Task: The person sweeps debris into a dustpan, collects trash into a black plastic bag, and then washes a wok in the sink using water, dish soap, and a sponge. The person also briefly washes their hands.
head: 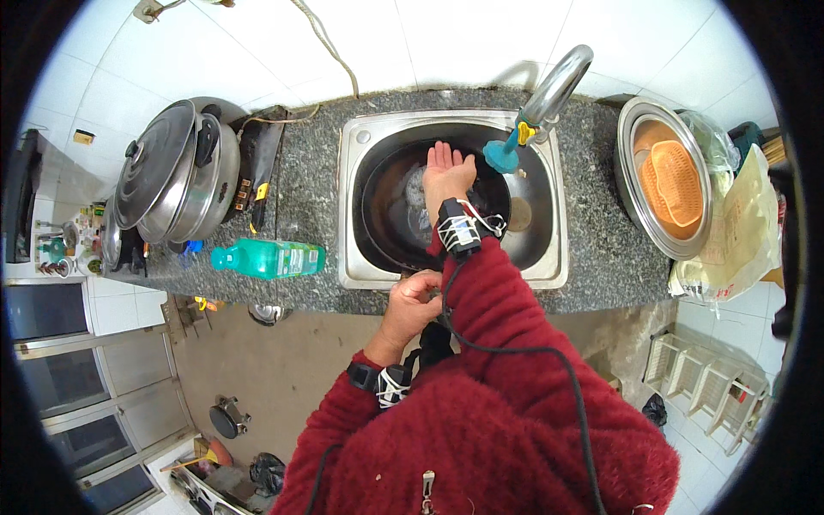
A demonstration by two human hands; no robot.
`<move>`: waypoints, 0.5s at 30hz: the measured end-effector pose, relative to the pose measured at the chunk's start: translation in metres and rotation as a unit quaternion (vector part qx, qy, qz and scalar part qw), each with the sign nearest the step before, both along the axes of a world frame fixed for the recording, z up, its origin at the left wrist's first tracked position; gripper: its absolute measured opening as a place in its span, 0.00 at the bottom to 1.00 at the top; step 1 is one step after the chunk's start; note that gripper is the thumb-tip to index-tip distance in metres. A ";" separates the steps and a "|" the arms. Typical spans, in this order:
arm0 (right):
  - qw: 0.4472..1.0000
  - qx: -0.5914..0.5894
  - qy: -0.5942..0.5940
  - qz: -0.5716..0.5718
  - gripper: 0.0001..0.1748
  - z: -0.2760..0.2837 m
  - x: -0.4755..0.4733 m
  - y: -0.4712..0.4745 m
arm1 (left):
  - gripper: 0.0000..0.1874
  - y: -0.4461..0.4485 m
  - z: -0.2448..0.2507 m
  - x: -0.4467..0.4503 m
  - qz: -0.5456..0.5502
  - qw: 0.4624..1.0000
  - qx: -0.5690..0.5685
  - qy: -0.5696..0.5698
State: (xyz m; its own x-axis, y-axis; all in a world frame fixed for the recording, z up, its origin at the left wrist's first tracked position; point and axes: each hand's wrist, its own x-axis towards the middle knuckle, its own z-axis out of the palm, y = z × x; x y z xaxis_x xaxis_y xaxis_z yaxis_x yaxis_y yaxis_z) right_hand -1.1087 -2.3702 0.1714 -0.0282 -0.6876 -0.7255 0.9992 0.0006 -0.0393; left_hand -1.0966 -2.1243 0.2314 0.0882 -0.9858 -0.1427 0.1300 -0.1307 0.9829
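My right hand (449, 168) is palm up over the sink, fingers apart and holding nothing. Below it, a large dark wok (394, 212) with a wet inner surface sits in the stainless steel sink (559, 257), tilted or flat I cannot tell. At the sink's front rim, the bent fingers and thumb of my left hand (412, 309) pinch the red right sleeve (492, 296); the fingertips are partly hidden. A curved metal faucet (560, 80) with a blue-green spout end (502, 156) hangs just right of my right hand.
A green plastic bottle (267, 259) lies on the speckled stone counter (309, 167), left of the sink. Beyond it are a cleaver (265, 154) and stacked lidded pots (177, 174). To the right stands a metal basin (627, 187) holding an orange plastic basket (673, 183).
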 end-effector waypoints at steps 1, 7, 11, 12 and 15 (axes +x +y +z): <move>0.999 -0.013 0.029 0.008 0.35 0.002 -0.001 -0.004 | 0.10 0.002 0.004 -0.001 -0.012 1.000 0.006 -0.017; 0.916 -0.163 0.357 0.089 0.26 -0.003 0.002 -0.012 | 0.10 0.005 0.010 -0.014 -0.044 0.999 -0.003 0.000; 0.705 -0.219 0.650 0.180 0.18 -0.022 0.008 0.000 | 0.10 0.000 0.005 -0.011 0.006 0.998 0.034 -0.051; 0.695 -0.224 0.658 0.182 0.19 -0.026 0.007 0.003 | 0.09 -0.005 0.007 -0.007 0.061 0.994 0.061 -0.072; 0.669 -0.199 0.684 0.211 0.19 -0.032 0.006 0.012 | 0.08 -0.016 0.033 0.004 0.280 0.951 -0.028 -0.127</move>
